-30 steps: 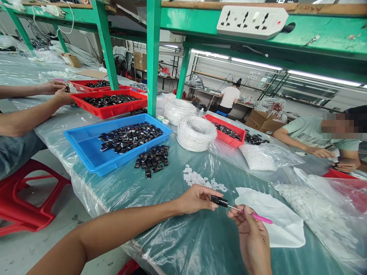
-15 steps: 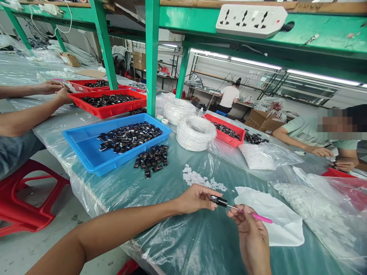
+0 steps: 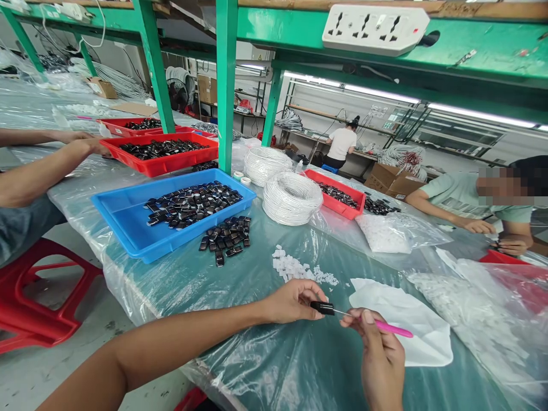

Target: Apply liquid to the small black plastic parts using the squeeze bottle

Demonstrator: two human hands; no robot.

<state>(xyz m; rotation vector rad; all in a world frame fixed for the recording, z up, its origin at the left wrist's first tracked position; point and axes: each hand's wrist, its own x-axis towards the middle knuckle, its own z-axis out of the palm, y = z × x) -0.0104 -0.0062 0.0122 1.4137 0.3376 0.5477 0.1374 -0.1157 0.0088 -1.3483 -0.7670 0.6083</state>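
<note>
Between the fingertips of my left hand (image 3: 295, 301) is a small glossy black plastic piece (image 3: 322, 308). My right hand (image 3: 380, 348) pinches a pink-handled tool (image 3: 394, 329) with a thin metal shaft. The shaft's tip meets the near end of the black piece; whether it goes inside cannot be made out. Just beyond my left hand lies a scatter of small white plastic bits (image 3: 295, 268). A white sheet (image 3: 402, 319) lies under and beside my right hand.
A blue tray (image 3: 115, 220) of similar black pieces stands left, with a loose pile (image 3: 225, 240) beside it. White cable coils (image 3: 292, 198), red trays (image 3: 160, 165) and plastic bags (image 3: 479, 319) sit around. Green posts (image 3: 226, 85) rise at the table's middle. Co-workers sit at both sides.
The black piece has turned slightly and dipped in my left fingers. My right hand with the pink tool has shifted a little right. At the left, a co-worker's hands have moved behind the red tray's edge.
</note>
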